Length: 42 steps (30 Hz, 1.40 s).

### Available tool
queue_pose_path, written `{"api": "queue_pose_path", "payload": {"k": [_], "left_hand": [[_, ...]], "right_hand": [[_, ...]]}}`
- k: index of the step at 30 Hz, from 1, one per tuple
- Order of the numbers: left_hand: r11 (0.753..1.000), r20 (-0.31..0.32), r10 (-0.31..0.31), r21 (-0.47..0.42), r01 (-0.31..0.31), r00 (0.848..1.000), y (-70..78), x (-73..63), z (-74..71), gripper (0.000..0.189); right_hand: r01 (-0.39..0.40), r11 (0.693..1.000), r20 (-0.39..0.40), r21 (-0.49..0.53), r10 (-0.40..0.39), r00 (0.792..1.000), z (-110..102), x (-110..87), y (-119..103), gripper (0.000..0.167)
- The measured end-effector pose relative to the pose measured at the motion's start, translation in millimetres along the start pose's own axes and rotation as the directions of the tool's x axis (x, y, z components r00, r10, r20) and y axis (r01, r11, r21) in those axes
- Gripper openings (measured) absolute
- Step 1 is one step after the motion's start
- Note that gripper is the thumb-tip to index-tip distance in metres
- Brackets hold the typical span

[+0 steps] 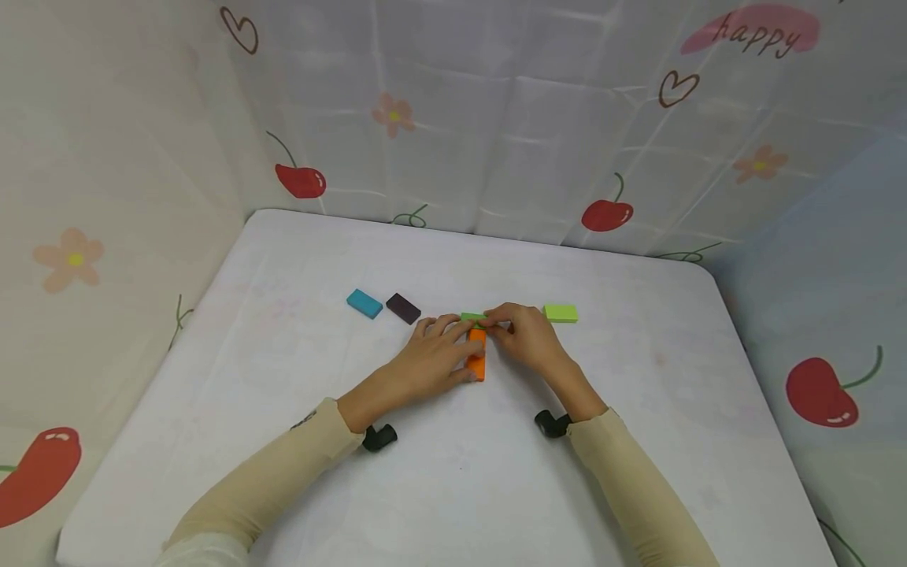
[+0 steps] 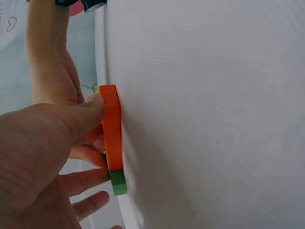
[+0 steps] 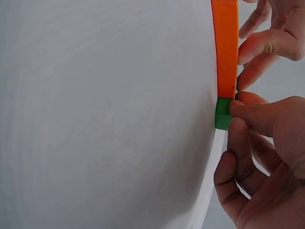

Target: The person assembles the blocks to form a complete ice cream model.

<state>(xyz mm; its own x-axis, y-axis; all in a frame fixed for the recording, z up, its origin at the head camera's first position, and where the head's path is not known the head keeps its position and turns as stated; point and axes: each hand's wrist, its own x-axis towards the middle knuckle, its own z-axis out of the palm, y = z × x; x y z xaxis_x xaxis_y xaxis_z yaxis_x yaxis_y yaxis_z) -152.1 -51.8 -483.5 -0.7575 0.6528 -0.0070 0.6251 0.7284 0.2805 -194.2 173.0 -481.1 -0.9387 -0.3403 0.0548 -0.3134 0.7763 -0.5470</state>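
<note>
An orange block point(image 1: 477, 364) lies lengthwise on the white table, with a green block point(image 1: 473, 317) set crosswise against its far end. My left hand point(image 1: 432, 358) spreads over the orange block from the left. Its thumb point(image 2: 88, 117) touches the orange block near one end, while other fingertips rest on that block and by the green one. On the other side, my right hand point(image 1: 527, 339) pinches the right end of the green block between thumb and index finger point(image 3: 252, 117); its remaining fingers are loosely bent. Fingers partly hide both blocks.
Left of the hands lie a blue block point(image 1: 364, 304) and a dark block point(image 1: 404, 309). Beyond the right hand is a yellow-green block point(image 1: 561, 313). Printed curtains point(image 1: 482, 142) hang behind and beside the table point(image 1: 453, 488).
</note>
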Motion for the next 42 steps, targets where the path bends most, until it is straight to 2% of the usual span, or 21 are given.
{"api": "queue_pose_path", "payload": {"k": [14, 20, 27, 32, 37, 42], "left_hand": [[1.000, 0.026, -0.004, 0.014, 0.003, 1.000, 2.1, 1.3, -3.4, 0.030], [1.000, 0.031, -0.004, 0.006, 0.004, 1.000, 3.7, 1.3, -4.4, 0.030], [1.000, 0.045, -0.008, 0.024, 0.007, 0.999, 4.9, 2.3, -3.4, 0.032], [1.000, 0.039, -0.007, 0.024, 0.006, 0.999, 3.7, 2.6, -2.4, 0.031], [0.999, 0.008, 0.013, 0.038, -0.014, 1.000, 2.9, 3.2, -0.9, 0.025], [0.997, -0.023, 0.040, 0.062, -0.039, 0.999, 3.6, 6.7, -1.6, 0.022]], "right_hand": [[0.050, 0.997, 0.041, 0.055, -0.053, 0.998, -3.2, -0.3, 5.9, 0.018], [0.069, 0.989, 0.103, 0.128, -0.082, 0.991, -9.8, -6.3, 15.9, 0.030], [-0.048, 0.992, 0.075, 0.113, 0.040, 0.996, -27.2, -15.1, 34.6, 0.038], [-0.112, 0.992, -0.013, 0.065, 0.113, 0.994, -47.5, -19.9, 55.4, 0.036], [-0.157, 0.987, -0.099, 0.023, 0.158, 0.982, -65.0, -26.0, 79.5, 0.034], [-0.247, 0.969, -0.117, 0.009, 0.246, 0.962, -72.6, -29.9, 96.7, 0.033]]}}
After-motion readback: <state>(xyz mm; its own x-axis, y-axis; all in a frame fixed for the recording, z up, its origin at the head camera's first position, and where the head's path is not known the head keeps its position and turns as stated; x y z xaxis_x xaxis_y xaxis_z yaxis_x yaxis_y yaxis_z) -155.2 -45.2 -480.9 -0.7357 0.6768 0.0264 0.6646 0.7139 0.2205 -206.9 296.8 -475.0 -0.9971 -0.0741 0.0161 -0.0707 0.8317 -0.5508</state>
